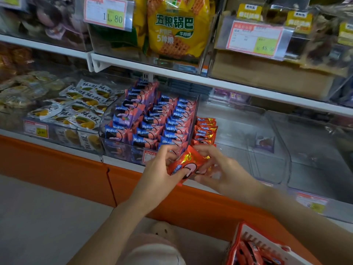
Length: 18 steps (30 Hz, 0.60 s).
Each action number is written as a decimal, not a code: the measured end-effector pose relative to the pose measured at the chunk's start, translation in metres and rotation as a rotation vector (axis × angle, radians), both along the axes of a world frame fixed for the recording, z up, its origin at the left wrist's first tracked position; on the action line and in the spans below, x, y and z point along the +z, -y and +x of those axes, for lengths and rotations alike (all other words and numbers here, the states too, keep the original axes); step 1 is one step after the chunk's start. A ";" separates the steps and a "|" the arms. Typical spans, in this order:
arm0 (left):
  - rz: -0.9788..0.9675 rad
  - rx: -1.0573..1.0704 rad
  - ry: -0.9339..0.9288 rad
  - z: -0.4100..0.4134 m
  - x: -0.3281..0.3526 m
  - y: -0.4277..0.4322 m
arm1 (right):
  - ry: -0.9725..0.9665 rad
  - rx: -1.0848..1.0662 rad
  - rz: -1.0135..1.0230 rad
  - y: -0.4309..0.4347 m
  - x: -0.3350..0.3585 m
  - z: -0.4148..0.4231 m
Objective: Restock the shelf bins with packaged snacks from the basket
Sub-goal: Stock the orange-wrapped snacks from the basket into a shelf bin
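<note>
Low at the right, within easy reach: basket [256, 240], more red packets [248, 253] inside. Over the shelf [122, 161] front edge, left hand [162, 169] and right hand [225, 169], both curled round a red snack packet [188, 163], probably squaring it for filing. Beyond, along the left wall of the clear bin [244, 131], matching row [205, 131] packed on edge.

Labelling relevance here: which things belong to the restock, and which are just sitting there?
Job: left hand and right hand, both holding the orange packet; orange row in the clear bin; red basket.
Bystanders: blue-pink packs; white pastry packs; yellow bag; price tag.
</note>
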<state>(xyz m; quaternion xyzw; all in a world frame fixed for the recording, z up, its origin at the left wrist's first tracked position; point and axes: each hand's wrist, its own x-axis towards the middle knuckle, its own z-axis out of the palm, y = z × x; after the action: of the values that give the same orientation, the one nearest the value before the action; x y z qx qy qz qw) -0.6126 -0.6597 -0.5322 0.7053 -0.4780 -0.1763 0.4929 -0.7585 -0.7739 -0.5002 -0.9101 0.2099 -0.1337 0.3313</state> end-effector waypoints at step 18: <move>-0.105 -0.218 0.111 -0.025 -0.012 0.002 | -0.005 -0.052 -0.291 0.000 -0.009 -0.036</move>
<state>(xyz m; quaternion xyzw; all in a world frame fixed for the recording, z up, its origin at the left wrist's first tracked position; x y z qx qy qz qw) -0.6380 -0.6617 -0.5445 0.6309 -0.5869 -0.1644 0.4801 -0.7948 -0.7741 -0.5094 -0.9432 0.2126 -0.1688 0.1917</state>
